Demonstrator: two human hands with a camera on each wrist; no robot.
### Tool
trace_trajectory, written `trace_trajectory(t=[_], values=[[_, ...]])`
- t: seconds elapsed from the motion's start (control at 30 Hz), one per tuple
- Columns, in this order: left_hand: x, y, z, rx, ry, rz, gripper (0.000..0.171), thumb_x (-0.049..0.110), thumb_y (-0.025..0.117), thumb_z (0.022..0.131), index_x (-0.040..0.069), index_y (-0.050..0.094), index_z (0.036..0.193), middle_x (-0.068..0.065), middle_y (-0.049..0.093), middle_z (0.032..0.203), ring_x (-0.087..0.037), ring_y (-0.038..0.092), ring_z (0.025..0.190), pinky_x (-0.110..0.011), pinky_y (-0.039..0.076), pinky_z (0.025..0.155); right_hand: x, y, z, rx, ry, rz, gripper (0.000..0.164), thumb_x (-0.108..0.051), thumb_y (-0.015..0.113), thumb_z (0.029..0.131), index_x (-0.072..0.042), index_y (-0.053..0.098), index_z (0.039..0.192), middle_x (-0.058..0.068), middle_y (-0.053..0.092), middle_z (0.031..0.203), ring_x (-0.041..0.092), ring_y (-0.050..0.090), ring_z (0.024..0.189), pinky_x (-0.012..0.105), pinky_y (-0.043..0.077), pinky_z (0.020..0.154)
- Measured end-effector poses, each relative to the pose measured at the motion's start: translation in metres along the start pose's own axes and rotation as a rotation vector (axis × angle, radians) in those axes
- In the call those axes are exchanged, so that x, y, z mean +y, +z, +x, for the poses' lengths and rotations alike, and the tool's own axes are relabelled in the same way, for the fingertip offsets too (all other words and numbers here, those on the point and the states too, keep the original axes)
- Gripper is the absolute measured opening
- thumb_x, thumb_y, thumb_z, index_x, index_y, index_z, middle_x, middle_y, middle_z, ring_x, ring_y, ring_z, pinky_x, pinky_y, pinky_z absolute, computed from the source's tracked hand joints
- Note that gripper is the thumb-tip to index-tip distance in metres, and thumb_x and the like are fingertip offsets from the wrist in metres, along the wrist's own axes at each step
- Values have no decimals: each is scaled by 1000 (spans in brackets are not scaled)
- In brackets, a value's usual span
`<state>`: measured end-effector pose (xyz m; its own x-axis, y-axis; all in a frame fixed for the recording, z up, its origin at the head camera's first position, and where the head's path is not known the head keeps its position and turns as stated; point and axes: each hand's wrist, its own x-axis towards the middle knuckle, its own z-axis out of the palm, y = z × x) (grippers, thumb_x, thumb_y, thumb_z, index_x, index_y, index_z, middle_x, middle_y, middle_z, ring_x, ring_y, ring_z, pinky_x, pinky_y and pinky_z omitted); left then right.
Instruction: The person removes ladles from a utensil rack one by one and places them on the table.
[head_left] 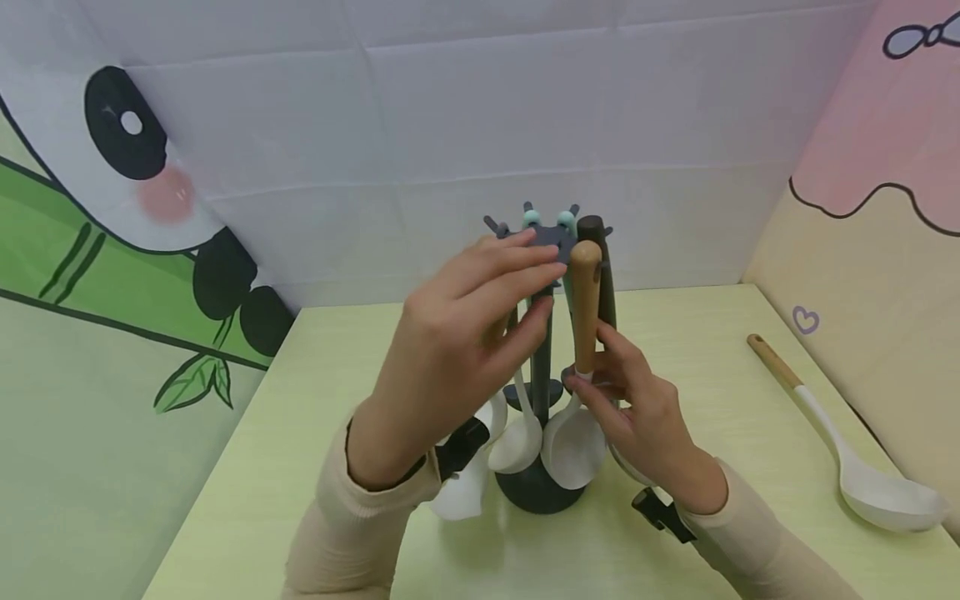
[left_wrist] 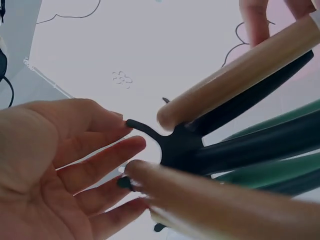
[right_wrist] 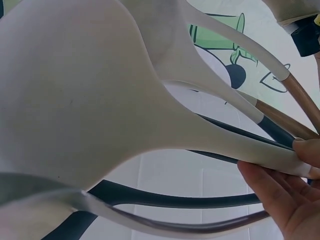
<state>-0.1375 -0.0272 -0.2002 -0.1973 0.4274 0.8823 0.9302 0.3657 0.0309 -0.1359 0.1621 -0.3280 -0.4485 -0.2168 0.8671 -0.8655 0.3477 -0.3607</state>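
Note:
A dark utensil stand (head_left: pixel 542 492) with hooks at its top carries several hanging kitchen utensils. My right hand (head_left: pixel 637 400) pinches the neck of a large white spoon (head_left: pixel 573 450), just below its wooden handle (head_left: pixel 587 308). In the right wrist view, the back of the spoon's bowl (right_wrist: pixel 70 95) fills the left side. My left hand (head_left: pixel 472 325) is raised beside the top of the stand, fingers extended. Its fingertips lie right at the tip of a hook (left_wrist: pixel 142 126) in the left wrist view. The spoon handle's end (left_wrist: pixel 167 116) overlaps the hook ring there.
A white ladle (head_left: pixel 885 496) with a wooden handle lies at the table's right side. Another white spoon (head_left: pixel 516 446) hangs left of the held one, and a dark handle (head_left: pixel 606 283) stands behind it. A pale wall cloth (head_left: pixel 480 125) rises behind the table.

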Motion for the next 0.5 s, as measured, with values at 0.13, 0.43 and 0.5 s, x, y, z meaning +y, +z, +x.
trace_trajectory(t=[0.13, 0.43, 0.5], values=[[-5, 9, -2, 10, 11, 23, 20, 7, 62, 83, 0, 69, 100, -6, 67, 103, -14, 54, 113, -31, 38, 100, 0, -1, 1, -2, 5, 17, 58, -28, 57, 89, 9, 37, 129, 10, 66, 87, 17, 66, 71, 20, 54, 61], [-9, 15, -4, 39, -1, -7, 16, 9, 63, 84, 3, 71, 97, -1, 69, 97, -13, 54, 112, -27, 42, 95, -1, -2, 2, 4, -5, 38, 58, -26, 58, 88, 10, 37, 129, 9, 67, 85, 16, 66, 68, 20, 54, 59], [-9, 16, -4, 43, -1, -11, 16, 10, 63, 84, 4, 71, 96, -1, 69, 96, -13, 55, 111, -27, 42, 95, -1, -2, 3, 5, -10, 46, 58, -25, 59, 88, 10, 37, 129, 9, 67, 84, 15, 65, 67, 19, 53, 58]])
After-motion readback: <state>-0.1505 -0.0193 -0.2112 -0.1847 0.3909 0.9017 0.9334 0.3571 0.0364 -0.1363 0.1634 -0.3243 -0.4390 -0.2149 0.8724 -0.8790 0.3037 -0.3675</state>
